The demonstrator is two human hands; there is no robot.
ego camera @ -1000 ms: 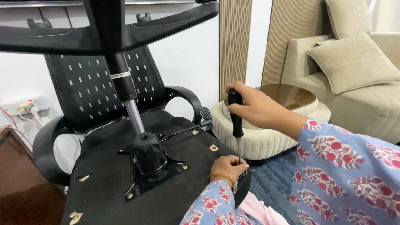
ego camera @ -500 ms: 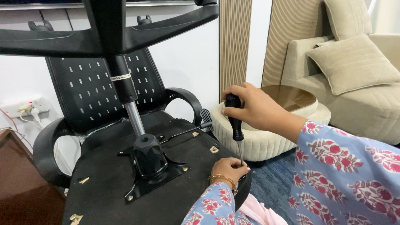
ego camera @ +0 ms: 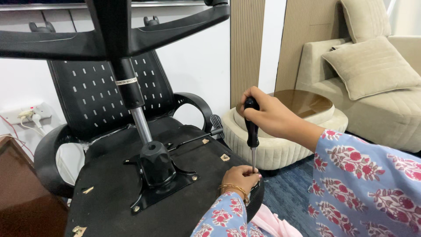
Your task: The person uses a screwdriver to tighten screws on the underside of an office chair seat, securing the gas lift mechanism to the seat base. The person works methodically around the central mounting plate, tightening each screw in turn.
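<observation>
Your right hand (ego camera: 267,115) was clenched around the black handle of the screwdriver (ego camera: 251,131), which stood upright with its tip at the front edge of the overturned office chair's seat underside (ego camera: 114,197). Your left hand (ego camera: 240,177) curled closed around the shaft's lower end, resting on that edge, right of the mounting plate (ego camera: 163,186)

You were in a home's living room: a beige sofa (ego camera: 386,105) with loose cushions (ego camera: 372,66) stood by the wall, a round upholstered table (ego camera: 285,131) with a glass top (brown-tinted) sat beside it, ribbed panels (ego camera: 247,48) lined the wall, and blue carpet (ego camera: 285,193) covered the floor.
</observation>
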